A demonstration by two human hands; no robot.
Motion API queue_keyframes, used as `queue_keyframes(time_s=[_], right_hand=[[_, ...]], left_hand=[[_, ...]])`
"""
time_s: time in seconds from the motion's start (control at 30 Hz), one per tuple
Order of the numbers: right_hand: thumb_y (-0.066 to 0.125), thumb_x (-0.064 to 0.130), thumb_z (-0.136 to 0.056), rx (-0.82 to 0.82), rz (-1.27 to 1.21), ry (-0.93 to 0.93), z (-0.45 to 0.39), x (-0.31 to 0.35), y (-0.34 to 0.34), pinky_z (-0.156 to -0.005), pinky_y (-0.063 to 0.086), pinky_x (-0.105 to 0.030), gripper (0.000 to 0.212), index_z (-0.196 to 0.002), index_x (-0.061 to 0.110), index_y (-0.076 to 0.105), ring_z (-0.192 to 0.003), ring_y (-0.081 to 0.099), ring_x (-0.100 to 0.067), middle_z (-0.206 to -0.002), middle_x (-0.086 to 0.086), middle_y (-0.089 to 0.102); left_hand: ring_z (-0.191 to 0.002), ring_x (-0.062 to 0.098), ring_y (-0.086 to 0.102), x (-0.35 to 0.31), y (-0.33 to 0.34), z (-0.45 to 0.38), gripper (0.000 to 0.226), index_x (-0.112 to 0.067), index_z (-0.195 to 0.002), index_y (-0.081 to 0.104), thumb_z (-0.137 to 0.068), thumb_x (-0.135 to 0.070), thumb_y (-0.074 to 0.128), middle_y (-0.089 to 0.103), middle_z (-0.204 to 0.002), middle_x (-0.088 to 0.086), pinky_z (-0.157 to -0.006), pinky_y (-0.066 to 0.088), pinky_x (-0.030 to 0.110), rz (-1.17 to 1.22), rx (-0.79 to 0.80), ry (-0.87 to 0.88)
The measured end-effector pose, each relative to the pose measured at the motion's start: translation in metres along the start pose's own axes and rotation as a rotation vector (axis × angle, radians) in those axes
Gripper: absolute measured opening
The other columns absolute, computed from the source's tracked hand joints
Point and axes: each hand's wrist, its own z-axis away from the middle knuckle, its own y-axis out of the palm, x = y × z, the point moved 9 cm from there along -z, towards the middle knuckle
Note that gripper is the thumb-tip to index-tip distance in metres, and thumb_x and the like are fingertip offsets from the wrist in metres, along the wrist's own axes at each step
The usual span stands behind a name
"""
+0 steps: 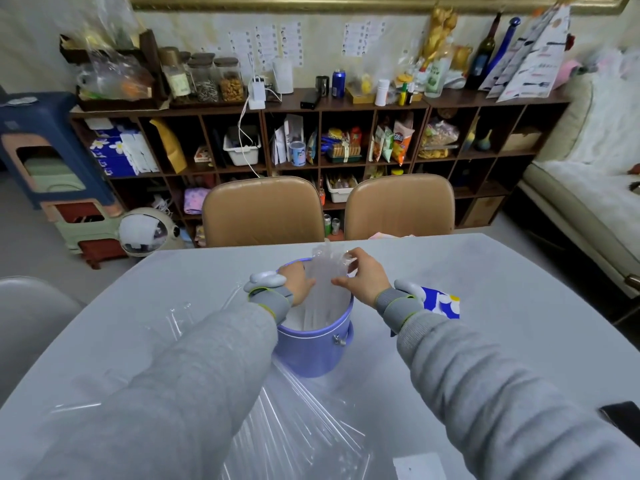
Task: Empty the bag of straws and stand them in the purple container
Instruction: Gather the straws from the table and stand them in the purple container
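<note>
Standing at the near edge of the table (485, 278), I see both of the person's hands gathered over the purple container (313, 351), which sits upright on the pale tabletop between the two grey sleeves. A bundle of clear straws (327, 275) stands in it, the tops rising above the rim and leaning slightly toward the far side. The left hand (298, 284) is at the container's left rim with its fingers curled against the side of the bundle. The right hand (363, 277) comes in from the other side, its thumb and fingertips pinching the straws near their upper ends (the plastic is so clear that I cannot count them). Each wrist wears a grey band with a pale rounded device on it.

More clear straws (304, 420) lie fanned out on crinkled transparent plastic on the table just in front of the container, and a few lie to the left of the left forearm. A blue packet with a white flower (441, 303) rests beside the right wrist. Two tan chair backs (263, 209) stand across the table.
</note>
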Motion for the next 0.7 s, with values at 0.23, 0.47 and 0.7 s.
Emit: queue_keyframes(time_s=[0.23,0.47,0.7], right_hand=[[0.066,0.024,-0.086,0.03,0.023,0.137,0.034,0.001,-0.007,-0.085,0.041,-0.03,0.051,-0.129,0.005,0.045,-0.11,0.056,-0.032,-0.117,-0.017,0.061],[0.059,0.018,-0.088,-0.062,0.137,0.141,0.091,0.02,-0.02,-0.085,0.043,-0.032,0.033,-0.117,0.001,0.058,-0.111,0.057,-0.035,-0.118,-0.017,0.063],[0.056,0.008,-0.08,0.044,0.097,0.165,0.164,0.027,0.057,-0.082,0.052,-0.04,0.021,-0.059,0.013,0.057,-0.087,0.066,-0.037,-0.078,-0.016,0.066]], left_hand=[[-0.113,0.027,0.057,0.013,-0.038,0.047,0.037,-0.01,-0.124,0.055,-0.093,-0.031,0.056,0.064,-0.12,0.01,-0.092,0.043,0.029,-0.02,-0.054,0.079],[-0.106,0.027,0.061,0.06,-0.052,0.134,0.03,-0.011,-0.113,0.064,-0.092,-0.03,0.057,0.067,-0.113,0.009,-0.087,0.045,0.029,-0.021,-0.087,0.088],[-0.109,0.026,0.061,0.148,-0.021,0.187,0.027,-0.012,-0.11,0.067,-0.09,-0.029,0.059,0.068,-0.114,0.009,-0.09,0.045,0.027,-0.021,-0.017,0.05]])
